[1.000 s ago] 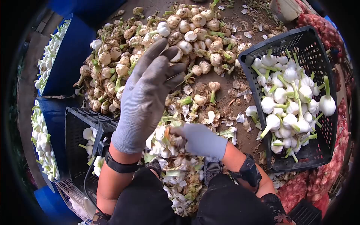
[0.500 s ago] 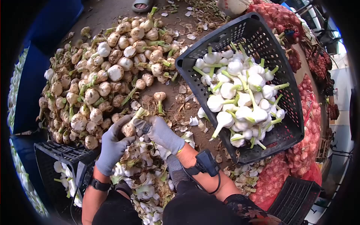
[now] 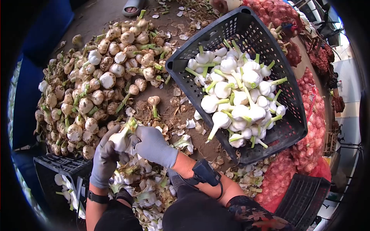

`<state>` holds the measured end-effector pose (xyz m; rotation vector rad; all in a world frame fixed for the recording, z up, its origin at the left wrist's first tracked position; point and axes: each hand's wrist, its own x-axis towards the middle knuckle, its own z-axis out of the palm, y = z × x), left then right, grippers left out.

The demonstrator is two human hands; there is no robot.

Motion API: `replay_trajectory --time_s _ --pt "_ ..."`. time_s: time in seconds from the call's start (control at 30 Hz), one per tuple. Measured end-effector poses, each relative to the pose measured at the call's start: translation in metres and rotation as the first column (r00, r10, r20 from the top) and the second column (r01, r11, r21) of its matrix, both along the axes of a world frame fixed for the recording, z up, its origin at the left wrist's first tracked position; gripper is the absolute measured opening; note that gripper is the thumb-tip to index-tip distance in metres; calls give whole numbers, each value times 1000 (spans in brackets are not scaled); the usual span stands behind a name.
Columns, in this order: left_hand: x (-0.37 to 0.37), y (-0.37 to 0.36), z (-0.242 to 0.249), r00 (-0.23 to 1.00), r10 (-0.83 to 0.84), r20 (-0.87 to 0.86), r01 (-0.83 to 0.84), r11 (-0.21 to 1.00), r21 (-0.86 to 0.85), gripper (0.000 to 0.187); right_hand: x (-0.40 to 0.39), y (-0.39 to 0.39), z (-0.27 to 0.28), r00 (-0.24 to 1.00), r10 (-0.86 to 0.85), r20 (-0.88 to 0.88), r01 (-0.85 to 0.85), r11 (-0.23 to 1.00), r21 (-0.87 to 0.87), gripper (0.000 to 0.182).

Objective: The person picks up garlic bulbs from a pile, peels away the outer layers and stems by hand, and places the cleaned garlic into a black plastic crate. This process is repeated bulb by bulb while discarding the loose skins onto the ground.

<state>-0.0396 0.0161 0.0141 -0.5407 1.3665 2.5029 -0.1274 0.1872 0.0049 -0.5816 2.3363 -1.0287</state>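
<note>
A: Specimen in hand?
B: One garlic bulb [image 3: 119, 142]. Body white and rounded, no brown crust on the visible side. Stalk [image 3: 132, 124] attached, pale at the neck, greenish at its short end.
A: Pose?
B: Tilted. Stalk points up and to the right, body lower left.
A: Where?
B: Off the ground, between two gloved hands. Left hand [image 3: 104, 158] cups it from the left and below; right hand [image 3: 151, 144] bent in close at its right side, by the stalk.
A: Underside?
B: Hidden by fingers.
</note>
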Motion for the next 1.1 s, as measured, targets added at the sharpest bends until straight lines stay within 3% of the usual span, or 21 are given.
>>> replay_trajectory --time_s 0.07,0.13,0.17,0.2,0.27,0.33,0.43,0.5,0.53,0.6,0.63,0.67,0.73,0.77,0.8,0.87,0.9,0.93,1.0,1.03,1.1 --pt "-3 3 2 998 -57 7 57 995 -81 85 4 2 6 998 39 -45 -39 999 5 18" --pt "-7 13 7 995 86 53 -84 995 -49 82 12 1 -18 979 -70 -189 3 942 -335 20" --pt "-14 27 13 969 234 74 -227 969 -92 77 20 -7 -37 982 -159 107 191 792 -579 21" --pt "-19 15 20 982 25 188 -8 996 -93 70 13 -2 -12 864 -17 502 334 766 -549 19" --pt "-4 16 5 998 -60 19 62 886 -459 59 5 0 -11 802 -11 597 297 875 -383 23" --pt "-1 9 -5 997 -73 39 82 890 -449 53 8 -1 -25 848 -86 523 284 907 -311 17" --pt "-1 -15 -11 999 -9 40 30 821 -570 52 14 -2 -9 770 0 638 424 746 -513 20" --pt "-7 -6 -10 997 -3 -76 -45 784 -620 47 17 5 -11 871 -71 487 213 946 -243 21" --pt "-8 0 -7 998 -7 -59 -28 821 -571 38 25 -3 -26 878 -76 472 350 774 -528 23" --pt "-9 -1 -3 979 -192 70 191 737 -648 36 28 8 -33 913 -8 408 158 928 -337 22" --pt "-12 -5 -6 973 -192 130 232 812 -536 40 27 14 -26 956 -33 290 108 963 -247 21" --pt "-13 -5 -2 980 -165 108 195 887 -418 39 23 19 -30 957 -41 285 114 963 -244 21" --pt "-29 -6 32 996 -45 72 59 977 -204 47 14 35 -42 987 -159 14 159 987 -10 19" --pt "-45 -2 51 1000 19 -3 -19 981 -193 58 7 41 -32 998 -50 45 38 972 233 26" --pt "-65 6 67 993 87 -77 -100 979 -177 69 12 40 -32 998 -50 40 39 971 235 26" --pt "-101 36 88 922 -131 -365 53 975 -215 85 36 32 -34 914 365 177 -392 907 154 38" --pt "-113 45 99 860 -177 -479 -22 924 -382 85 43 30 -43 864 483 145 -495 867 63 50" --pt "-122 50 109 782 -248 -571 -117 842 -526 86 30 23 -29 858 451 247 -463 886 -12 51" --pt "-133 36 112 837 15 -547 -300 849 -435 72 -1 24 -39 959 249 -133 -215 950 229 49" --pt "-134 21 103 896 75 -439 -275 867 -414 65 -18 24 -52 896 268 -354 -86 887 455 46" --pt "-129 7 75 968 110 -224 -191 904 -382 54 -47 23 -73 872 376 -313 -37 688 725 45"
